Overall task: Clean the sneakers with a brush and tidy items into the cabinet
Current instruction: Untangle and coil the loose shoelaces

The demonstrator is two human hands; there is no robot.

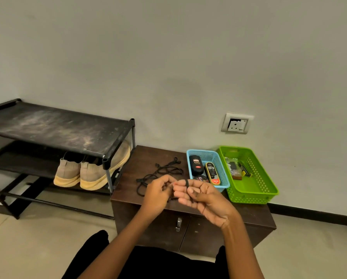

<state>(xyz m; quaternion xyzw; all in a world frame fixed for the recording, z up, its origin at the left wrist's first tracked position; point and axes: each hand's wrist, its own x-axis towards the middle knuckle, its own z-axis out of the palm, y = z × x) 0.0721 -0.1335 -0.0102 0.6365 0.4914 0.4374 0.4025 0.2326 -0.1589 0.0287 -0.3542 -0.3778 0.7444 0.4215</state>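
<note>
A pair of beige sneakers (88, 174) is seen on the middle shelf of a black shoe rack (57, 125) at the left. A black lace (164, 168) is spread on the counter (148, 156) of a dark cabinet (158, 228). Above it, the lace is pinched by the curled fingers of the left hand (158, 196) and looped round the right hand's (204, 198) index finger. Polish bottles (196, 165) are kept in a blue basket (208, 156), just beside a green basket (255, 188).

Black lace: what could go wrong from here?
1. The black lace is looped round a finger of the right hand; a hard pull from the left hand may cinch it.
2. The loose tangle on the cabinet top could knot, or drag against the blue basket beside it.
</note>
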